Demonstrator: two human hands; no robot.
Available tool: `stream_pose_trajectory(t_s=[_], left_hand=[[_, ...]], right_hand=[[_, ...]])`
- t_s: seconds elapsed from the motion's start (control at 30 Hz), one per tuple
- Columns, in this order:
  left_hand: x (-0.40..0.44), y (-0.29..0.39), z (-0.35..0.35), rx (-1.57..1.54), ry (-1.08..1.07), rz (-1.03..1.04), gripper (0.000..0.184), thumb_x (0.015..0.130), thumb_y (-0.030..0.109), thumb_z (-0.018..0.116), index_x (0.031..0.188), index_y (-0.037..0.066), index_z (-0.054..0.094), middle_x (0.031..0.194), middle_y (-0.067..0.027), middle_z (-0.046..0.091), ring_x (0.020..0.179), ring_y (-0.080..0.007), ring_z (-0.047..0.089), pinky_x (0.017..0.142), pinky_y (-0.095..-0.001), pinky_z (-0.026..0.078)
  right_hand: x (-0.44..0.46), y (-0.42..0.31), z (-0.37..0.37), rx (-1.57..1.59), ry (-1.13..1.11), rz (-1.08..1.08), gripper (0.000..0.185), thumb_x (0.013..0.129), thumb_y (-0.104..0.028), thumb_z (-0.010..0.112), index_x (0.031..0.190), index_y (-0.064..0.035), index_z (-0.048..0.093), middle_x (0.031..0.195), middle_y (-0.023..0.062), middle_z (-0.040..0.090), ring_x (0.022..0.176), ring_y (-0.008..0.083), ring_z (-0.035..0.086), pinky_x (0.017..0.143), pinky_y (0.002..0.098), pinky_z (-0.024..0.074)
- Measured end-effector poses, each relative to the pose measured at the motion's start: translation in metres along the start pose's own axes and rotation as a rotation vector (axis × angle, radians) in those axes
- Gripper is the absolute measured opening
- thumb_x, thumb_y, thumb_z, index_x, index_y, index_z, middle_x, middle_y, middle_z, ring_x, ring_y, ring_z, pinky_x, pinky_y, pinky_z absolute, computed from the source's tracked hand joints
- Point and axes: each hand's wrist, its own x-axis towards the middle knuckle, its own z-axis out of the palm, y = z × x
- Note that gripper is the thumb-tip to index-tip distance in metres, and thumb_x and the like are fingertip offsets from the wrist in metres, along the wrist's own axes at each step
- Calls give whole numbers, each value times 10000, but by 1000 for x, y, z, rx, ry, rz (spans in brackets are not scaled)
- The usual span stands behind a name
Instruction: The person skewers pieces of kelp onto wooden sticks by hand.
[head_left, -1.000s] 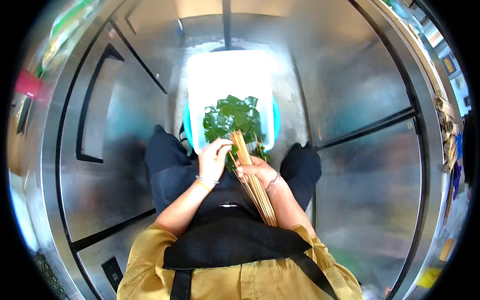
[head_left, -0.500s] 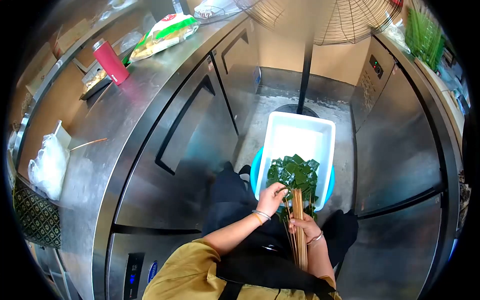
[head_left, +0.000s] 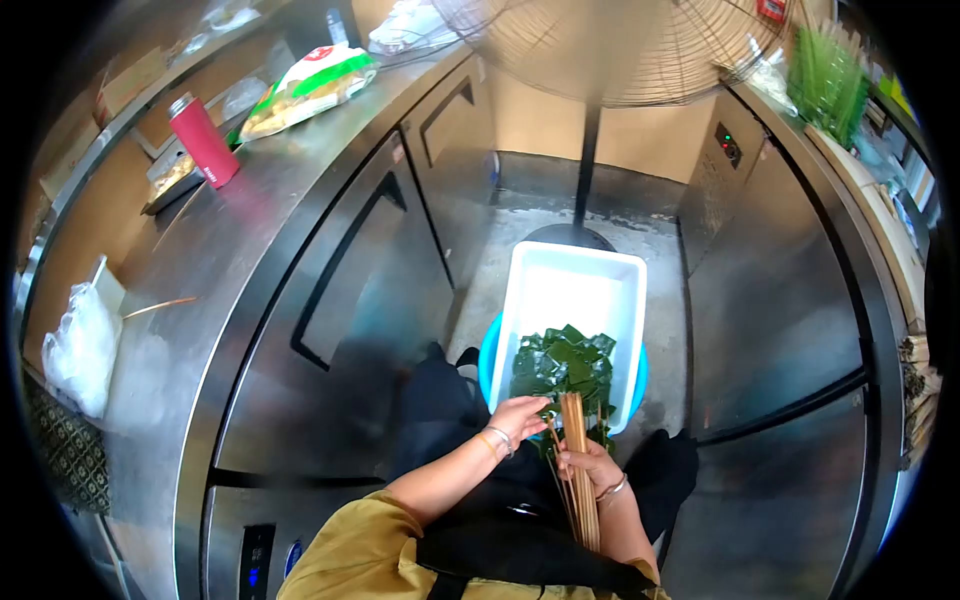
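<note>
From where I stand, the person's right hand [head_left: 604, 468] has its grip clamped around a bundle of sticks [head_left: 584, 495], about midway along it. The left hand [head_left: 518, 418] reaches over from the other side, its fingertips at the near edge of the leaf pile; I cannot tell whether that grip is pinched on a piece or parted.

The leaf pieces [head_left: 565, 362], dark green and glossy, lie heaped in the near half of the white tray [head_left: 578, 280], running down toward its near edge, while the far half shows bare white. The tray sits over a turquoise basin [head_left: 489, 362], which peeks out on both sides.

What matters is how the sticks line up: their long axis runs from the lap toward the tray, upper ends at its near edge, the leaves straight beyond. A few loose sticks [head_left: 563, 480] slant apart on the bundle's left, their tips just beside the left fingertips. Of the two hands, the left is nearer the leaves.
</note>
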Motion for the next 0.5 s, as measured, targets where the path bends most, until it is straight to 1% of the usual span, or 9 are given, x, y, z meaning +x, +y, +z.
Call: stream_pose_trajectory(t_s=[0.03,0.13,0.17,0.23,0.3,0.37,0.4,0.43,0.5], left_hand=[[1,-3,-2,-91,-30,-43,225,781,191,655,942,50,588,822,-42,563,747,-146,571,590,-223,505],[0,-9,-6,-214,-5,-118,300,756,169,684,955,22,512,830,-115,557,745,-232,622,592,-256,519],[1,-11,-8,-226,-21,-115,328,745,173,696,956,19,499,822,-112,550,743,-232,620,593,-261,520],[2,-14,-9,-223,33,-114,250,760,172,682,892,23,531,778,-96,544,733,-227,619,607,-265,520],[-9,-7,-1,-187,-33,-152,195,780,163,657,880,30,555,730,-71,553,731,-216,622,604,-261,518],[-18,-9,8,-145,-87,-189,182,800,158,633,903,24,564,748,-70,579,737,-206,626,599,-270,516],[-18,-10,8,-114,-105,-152,168,817,157,611,921,31,573,812,-56,607,711,-165,612,618,-272,508],[-17,-9,9,-112,-111,-153,168,817,157,611,921,31,573,812,-56,607,711,-165,612,618,-272,508],[-16,-10,9,-4,-95,-3,162,823,147,600,947,44,583,876,-33,618,697,-127,584,643,-265,497]], right_hand=[[-2,-1,3,0,23,-7,209,751,-22,627,927,-30,514,698,66,567,566,135,541,531,253,437],[2,5,-6,0,-27,-4,200,757,-29,621,934,-30,528,701,61,558,579,130,535,516,239,426],[3,6,-7,-6,-56,-9,189,759,-21,612,931,-27,535,706,64,552,587,134,533,518,239,421],[4,7,-9,-16,-69,-14,205,760,-31,615,946,-32,528,703,61,550,575,137,520,513,235,413],[4,8,-9,-52,-99,-58,205,776,-70,616,950,-40,512,696,49,557,543,116,517,486,226,414],[5,6,-6,-37,-112,-67,194,779,-77,612,937,-45,504,693,47,554,541,112,512,488,226,415],[7,8,-8,-40,-101,-60,198,779,-74,610,942,-45,501,694,46,554,541,111,511,489,226,415],[8,9,-10,-42,-93,-52,202,779,-72,608,947,-46,497,695,46,553,541,109,511,491,225,415],[8,10,-11,-29,-93,-39,202,778,-70,608,945,-45,497,697,47,554,544,111,511,492,225,416]])
